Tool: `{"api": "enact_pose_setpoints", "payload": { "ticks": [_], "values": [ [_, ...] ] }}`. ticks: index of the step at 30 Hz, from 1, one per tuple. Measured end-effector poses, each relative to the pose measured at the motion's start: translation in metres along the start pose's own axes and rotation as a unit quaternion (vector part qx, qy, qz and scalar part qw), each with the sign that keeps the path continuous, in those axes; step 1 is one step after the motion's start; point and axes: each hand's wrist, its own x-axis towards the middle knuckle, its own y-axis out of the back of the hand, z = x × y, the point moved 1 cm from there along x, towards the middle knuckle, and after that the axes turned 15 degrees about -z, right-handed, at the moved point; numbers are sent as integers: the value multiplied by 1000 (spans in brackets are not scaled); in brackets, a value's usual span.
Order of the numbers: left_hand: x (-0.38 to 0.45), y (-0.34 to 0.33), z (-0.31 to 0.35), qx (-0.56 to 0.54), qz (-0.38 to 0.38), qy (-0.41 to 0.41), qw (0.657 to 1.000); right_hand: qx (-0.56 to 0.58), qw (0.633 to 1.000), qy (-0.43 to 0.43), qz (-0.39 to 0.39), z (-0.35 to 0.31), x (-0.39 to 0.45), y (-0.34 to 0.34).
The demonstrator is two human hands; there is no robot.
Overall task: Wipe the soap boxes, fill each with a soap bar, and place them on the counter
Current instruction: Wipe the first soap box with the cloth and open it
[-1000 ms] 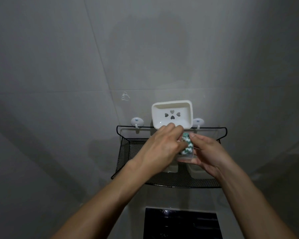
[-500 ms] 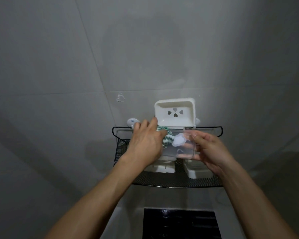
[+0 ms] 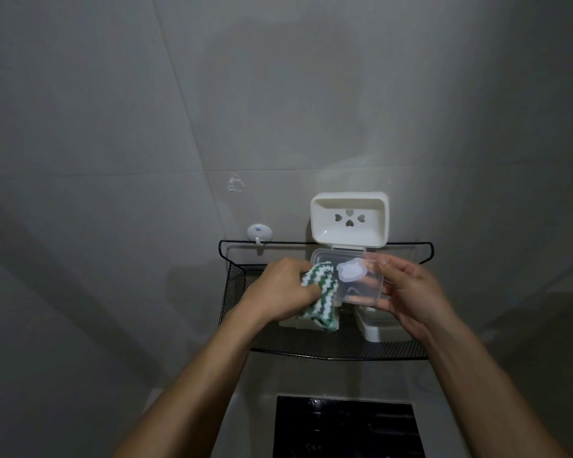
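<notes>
Gripping a green-and-white cloth [image 3: 91,294]... no: gripping the cloth [image 3: 315,289], the left hand [image 3: 282,290] has its fingers curled tight round it and presses it against the left end of a clear box [image 3: 354,280]. The right hand [image 3: 411,292] holds the box at its right end, fingers [image 3: 391,269] bent over the top edge and thumb below. The box is held in the air above a black mesh shelf [image 3: 311,348], just under a white soap dish [image 3: 349,221] on the wall. Two white boxes [image 3: 377,328] sit on the shelf beneath the hands.
</notes>
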Motion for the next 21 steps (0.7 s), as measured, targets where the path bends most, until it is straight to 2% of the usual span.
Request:
{"api": "enact_pose_setpoints", "payload": {
  "ticks": [5,7,9,13,21],
  "values": [
    [-7,6,-14,-118,-49,-54,990,8,1000,-17,8,-2,0,5],
    [-10,10,-22,-149,-34,-71,986,11,1000,-20,13,-6,-1,10],
    [-10,11,-31,-160,16,-74,984,12,999,-22,25,-10,-3,15],
    [2,-3,-46,-21,98,-4,995,41,999,-12,28,-12,-5,20],
    [16,-52,-49,82,25,0,996,87,996,-3,11,-8,-9,17]
  ]
}}
